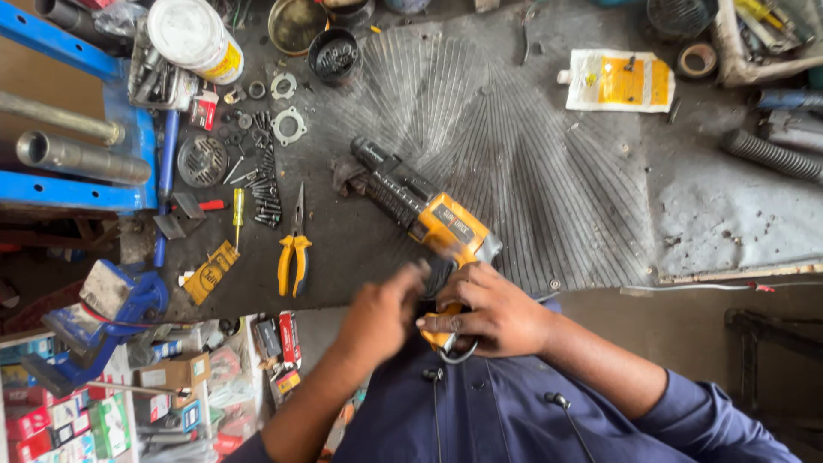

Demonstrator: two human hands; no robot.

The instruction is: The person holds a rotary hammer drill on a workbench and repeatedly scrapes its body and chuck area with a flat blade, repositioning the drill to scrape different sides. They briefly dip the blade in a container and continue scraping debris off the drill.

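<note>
I am looking down at a dark, grimy workbench [514, 171] covered with a ribbed rubber mat. A yellow and black power drill [424, 210] lies on it, its black nose pointing away from me and to the left, its handle coming back toward my chest. My right hand [489, 313] is closed around the drill's handle, fingers wrapped over the yellow grip at its lower end. My left hand [381, 313] is just beside it at the same handle; it is blurred, so I cannot tell whether it grips anything or only touches.

Left of the drill, a pair of pliers [294, 244] with yellow handles lies flat, jaws pointing away from me. Further left of the drill are a row of dark bolts [266, 184], a small yellow screwdriver [238, 210] and two metal ring gaskets [289, 126]. Beyond the drill, to its right, lies a white and orange pouch [619, 80]. A white tub [195, 36] stands far left of the drill.
</note>
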